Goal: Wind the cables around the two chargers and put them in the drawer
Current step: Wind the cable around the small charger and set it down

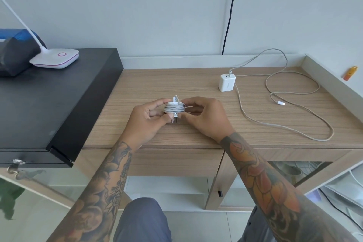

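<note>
A small white charger (174, 109) with its grey cable wound round it sits between my hands above the wooden desk (196, 135). My left hand (146, 122) pinches it from the left, thumb near its metal prongs. My right hand (204, 118) pinches the cable's loose end at its right side. A second white charger (226, 82) stands farther back on the right, its long grey cable (279, 108) lying loose in loops across the desk. The drawer front (176, 161) under the desk edge is closed.
A black cabinet (59, 104) stands left of the desk, bearing a white lamp base (56, 58) and a dark bag (13, 55). A raised ledge (334, 76) with an orange object (350, 73) borders the desk's right side. A black cord (229, 12) hangs down the wall.
</note>
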